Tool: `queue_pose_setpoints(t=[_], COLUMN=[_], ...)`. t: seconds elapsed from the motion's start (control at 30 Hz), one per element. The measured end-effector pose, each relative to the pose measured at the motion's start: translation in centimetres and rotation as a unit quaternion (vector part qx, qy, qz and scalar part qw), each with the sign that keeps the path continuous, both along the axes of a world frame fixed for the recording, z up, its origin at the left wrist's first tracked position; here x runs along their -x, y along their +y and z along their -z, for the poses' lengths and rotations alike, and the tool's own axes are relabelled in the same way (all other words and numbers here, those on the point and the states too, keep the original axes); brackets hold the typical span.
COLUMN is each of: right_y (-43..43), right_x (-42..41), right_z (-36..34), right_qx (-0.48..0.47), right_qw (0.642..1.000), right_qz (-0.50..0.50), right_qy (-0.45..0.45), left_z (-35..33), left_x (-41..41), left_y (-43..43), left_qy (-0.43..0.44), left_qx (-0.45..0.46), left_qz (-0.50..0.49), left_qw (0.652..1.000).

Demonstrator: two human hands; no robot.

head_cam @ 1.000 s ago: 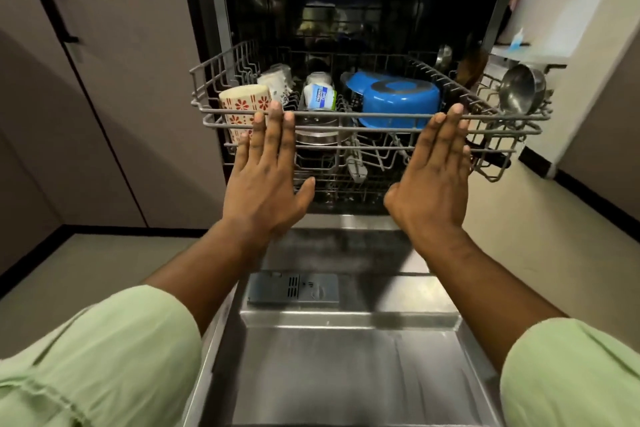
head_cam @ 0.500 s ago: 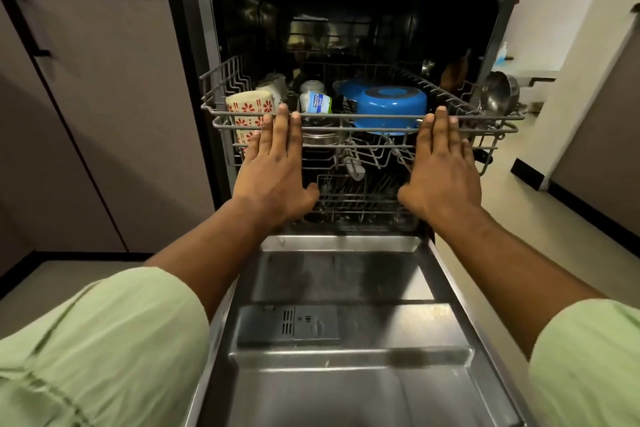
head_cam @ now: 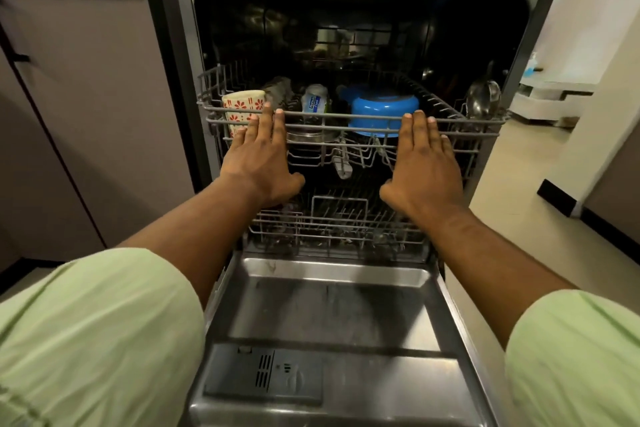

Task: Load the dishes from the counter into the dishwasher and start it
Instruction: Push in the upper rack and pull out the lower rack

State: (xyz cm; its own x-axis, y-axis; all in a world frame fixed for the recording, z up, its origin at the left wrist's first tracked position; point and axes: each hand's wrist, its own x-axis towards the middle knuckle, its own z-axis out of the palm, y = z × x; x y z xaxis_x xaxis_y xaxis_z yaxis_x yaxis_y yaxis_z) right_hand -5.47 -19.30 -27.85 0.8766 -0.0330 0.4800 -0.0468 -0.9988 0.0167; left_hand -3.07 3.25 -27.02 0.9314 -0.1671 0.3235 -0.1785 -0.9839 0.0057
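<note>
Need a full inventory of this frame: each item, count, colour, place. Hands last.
dishwasher: 1, steel and black, centre
door: 1, steel, folded down in front
upper rack: 1, grey wire, at the tub opening
lower rack: 1, grey wire, below the upper rack
mug: 1, cream with red flowers, upper rack, left
labelled container: 1, pale with blue label, upper rack, centre
bowl: 1, blue, upside down, upper rack, right of centre
steel utensil: 1, silver, upper rack, far right
detergent dispenser: 1, dark grey, on the door
cabinets: brown-grey, left
sleeves: 2, light green, bottom corners
left hand, right hand: 2, flat against the upper rack's front
</note>
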Motion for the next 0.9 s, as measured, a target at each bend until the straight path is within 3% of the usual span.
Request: queue_pose_setpoints(t=[0.47, 0.73, 0.9], right_y=[-0.3, -1.1, -0.7], right_x=[-8.0, -10.4, -12.1], right_z=[0.1, -2.0, -1.8], right_qx=[-0.019, -0.006, -0.003], right_qw=[1.000, 0.995, 0.996], right_qz=[-0.017, -0.004, 0.019], right_qy=[0.012, 0.095, 0.091], left_z=[0.7, 0.2, 0.8], left_x=[-8.4, -11.4, -13.2], left_y=[-0.8, -0.6, 0.0], left_qy=[-0.029, -0.021, -0.038], left_qx=[-0.008, -0.028, -0.041], left_qz=[-0.024, -0.008, 0.011], left_qw=[0.999, 0.999, 0.998])
